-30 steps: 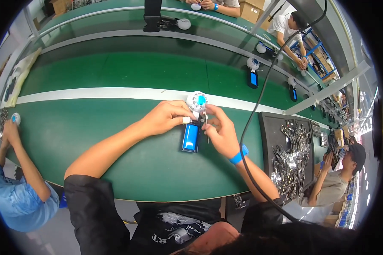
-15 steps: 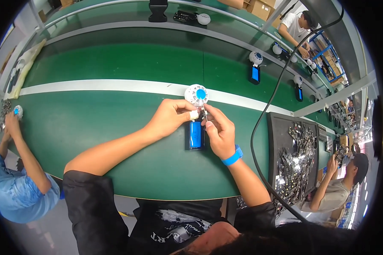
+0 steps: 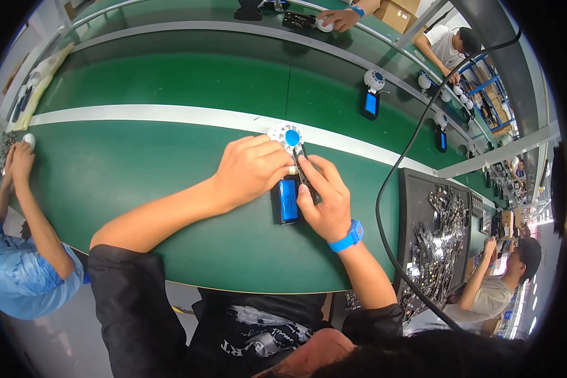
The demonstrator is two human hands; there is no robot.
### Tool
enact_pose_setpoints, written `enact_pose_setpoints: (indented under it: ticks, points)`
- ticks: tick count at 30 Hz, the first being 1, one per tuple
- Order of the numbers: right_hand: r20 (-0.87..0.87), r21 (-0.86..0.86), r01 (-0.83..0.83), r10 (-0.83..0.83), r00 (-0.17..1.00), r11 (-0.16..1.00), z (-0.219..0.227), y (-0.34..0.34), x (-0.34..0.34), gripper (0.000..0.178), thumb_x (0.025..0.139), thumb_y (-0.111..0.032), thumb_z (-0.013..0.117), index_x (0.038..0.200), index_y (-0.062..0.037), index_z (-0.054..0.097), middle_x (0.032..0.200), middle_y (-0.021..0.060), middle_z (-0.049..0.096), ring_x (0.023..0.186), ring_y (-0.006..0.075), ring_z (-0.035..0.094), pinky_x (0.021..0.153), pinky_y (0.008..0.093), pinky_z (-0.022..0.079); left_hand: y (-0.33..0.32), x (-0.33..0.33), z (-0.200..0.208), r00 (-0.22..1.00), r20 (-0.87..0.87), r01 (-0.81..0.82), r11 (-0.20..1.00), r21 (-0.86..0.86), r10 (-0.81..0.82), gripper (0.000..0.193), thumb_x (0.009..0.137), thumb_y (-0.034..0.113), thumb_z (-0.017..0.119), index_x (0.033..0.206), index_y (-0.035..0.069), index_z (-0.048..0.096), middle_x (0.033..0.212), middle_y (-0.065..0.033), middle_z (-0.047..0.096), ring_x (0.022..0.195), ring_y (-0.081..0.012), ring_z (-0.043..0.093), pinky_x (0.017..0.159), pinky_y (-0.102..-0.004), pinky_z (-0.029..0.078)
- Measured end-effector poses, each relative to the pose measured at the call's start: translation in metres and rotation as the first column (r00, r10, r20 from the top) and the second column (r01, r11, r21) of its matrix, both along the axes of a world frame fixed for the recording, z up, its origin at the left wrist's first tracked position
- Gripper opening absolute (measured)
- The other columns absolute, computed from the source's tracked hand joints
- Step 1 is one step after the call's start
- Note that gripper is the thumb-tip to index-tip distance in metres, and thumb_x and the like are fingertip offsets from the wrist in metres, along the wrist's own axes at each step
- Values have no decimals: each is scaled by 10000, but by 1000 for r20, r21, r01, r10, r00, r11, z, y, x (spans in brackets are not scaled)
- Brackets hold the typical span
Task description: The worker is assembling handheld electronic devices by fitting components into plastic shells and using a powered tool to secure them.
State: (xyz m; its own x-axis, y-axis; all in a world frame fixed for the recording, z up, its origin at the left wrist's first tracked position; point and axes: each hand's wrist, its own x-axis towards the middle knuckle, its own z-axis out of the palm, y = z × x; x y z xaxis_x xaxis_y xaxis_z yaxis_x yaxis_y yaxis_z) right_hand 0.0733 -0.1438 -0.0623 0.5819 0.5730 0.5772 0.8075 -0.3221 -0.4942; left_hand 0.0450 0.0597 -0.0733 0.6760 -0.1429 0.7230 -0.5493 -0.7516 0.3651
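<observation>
Just beyond the blue block (image 3: 288, 201) lies the white round piece (image 3: 292, 137); my left grip (image 3: 252, 168) bunches there, probably steadying it, whether clamped I cannot tell. Right of the block, my right grip (image 3: 327, 200) pinches a slim tool (image 3: 298, 169), likely for control.

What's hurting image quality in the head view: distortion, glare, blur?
Head view: fisheye bows the white strip, with black vignetting at the corners; head view: hard glints on the loose metal parts; head view: far-right background blown out; head view: blue block is clear, but the thin tool in the right hand lacks detail.
</observation>
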Motion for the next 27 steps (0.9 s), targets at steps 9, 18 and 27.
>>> enact_pose_setpoints:
  ticks: [9,18,27]
  points:
    - [-378,66,-251,257,890,966,15,-18,18,434,884,15,600,1317,47,618,1152,176,652,874,247,642,800,329,526,0,-1,4,996,94,-13,987,159,-2,157,717,184,807,787,124,680,775,-15,656,710,-205,644,640,-339,500]
    - [-473,43,-329,309,825,944,8,-48,27,371,937,-68,555,1278,54,636,1036,171,669,904,281,662,811,346,516,-19,-1,11,998,43,40,973,227,-51,251,679,120,812,919,125,740,801,-17,656,821,-236,626,776,-396,481]
    - [-205,-11,-86,82,975,996,-25,-20,39,421,993,-298,572,1337,-58,610,1231,170,619,1172,364,563,979,462,504,52,69,3,934,-290,226,973,32,-208,277,807,227,563,887,24,734,951,-138,729,901,-316,703,812,-402,559]
